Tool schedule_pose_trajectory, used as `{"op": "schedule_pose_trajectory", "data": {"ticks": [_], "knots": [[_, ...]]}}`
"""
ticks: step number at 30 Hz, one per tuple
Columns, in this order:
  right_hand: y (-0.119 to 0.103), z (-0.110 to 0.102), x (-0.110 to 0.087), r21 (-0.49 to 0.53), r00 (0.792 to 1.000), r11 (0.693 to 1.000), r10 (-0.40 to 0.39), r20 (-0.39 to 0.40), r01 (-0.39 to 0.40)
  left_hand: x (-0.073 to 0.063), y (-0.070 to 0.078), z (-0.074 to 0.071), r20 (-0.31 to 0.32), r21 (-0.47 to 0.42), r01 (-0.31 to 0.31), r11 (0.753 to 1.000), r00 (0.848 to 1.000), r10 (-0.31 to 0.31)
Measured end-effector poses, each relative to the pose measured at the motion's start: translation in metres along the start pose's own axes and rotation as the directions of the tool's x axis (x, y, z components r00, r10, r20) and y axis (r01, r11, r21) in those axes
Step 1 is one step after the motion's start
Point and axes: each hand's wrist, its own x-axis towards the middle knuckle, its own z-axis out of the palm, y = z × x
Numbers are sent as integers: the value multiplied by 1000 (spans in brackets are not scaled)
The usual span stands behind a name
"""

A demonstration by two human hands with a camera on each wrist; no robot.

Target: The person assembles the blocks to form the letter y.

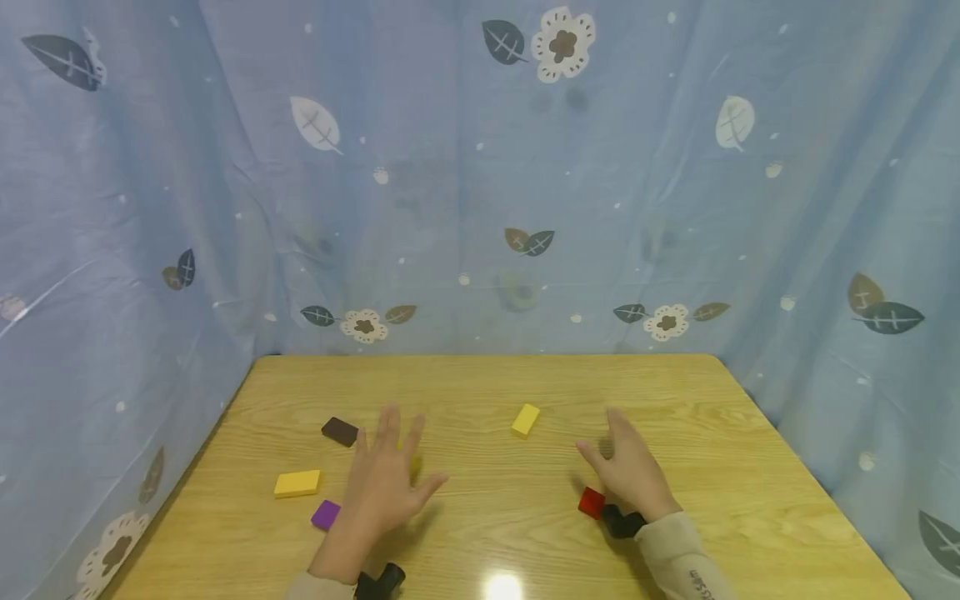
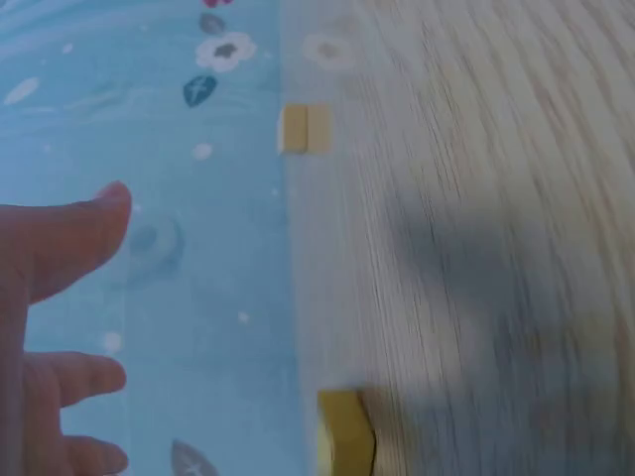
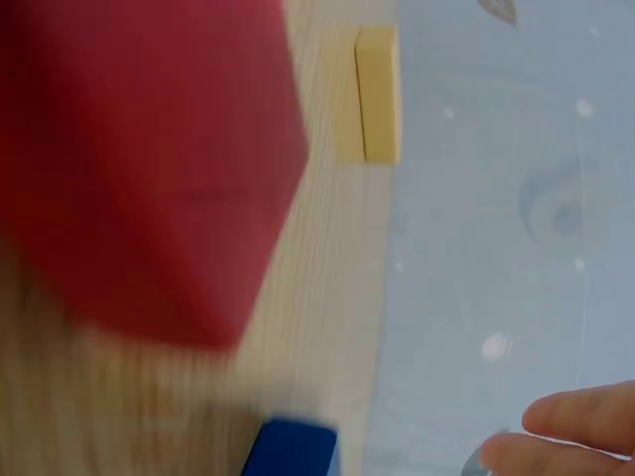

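My left hand is held over the left half of the table with its fingers spread and nothing in its grasp. Partly hidden behind its fingers is a yellow block, which looks many-sided in the left wrist view. My right hand hovers on the right side, thumb apart from the fingers, holding nothing. Close to its wrist lies a red block, large and blurred in the right wrist view. A dark blue block shows at the bottom of that view; in the head view the hand mostly hides it.
Around the left hand lie a dark brown block, a flat yellow block and a purple block. Another yellow block lies farther back, between the hands. A blue patterned curtain surrounds the wooden table.
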Motion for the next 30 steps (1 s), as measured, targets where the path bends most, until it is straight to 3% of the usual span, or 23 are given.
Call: {"op": "schedule_pose_trajectory", "data": {"ticks": [8,17,23,30], "knots": [[23,-14,-4,46,993,992,115,37,-117,10,19,6,-42,-104,-96,990,995,92],[49,-17,-9,97,985,981,163,48,-167,21,46,14,39,-218,-174,960,982,186],[61,-16,-14,186,989,972,132,64,-142,30,67,20,118,-328,-209,921,958,260],[74,-9,-12,258,998,964,55,32,-61,38,97,30,169,-467,-231,854,924,343]]}}
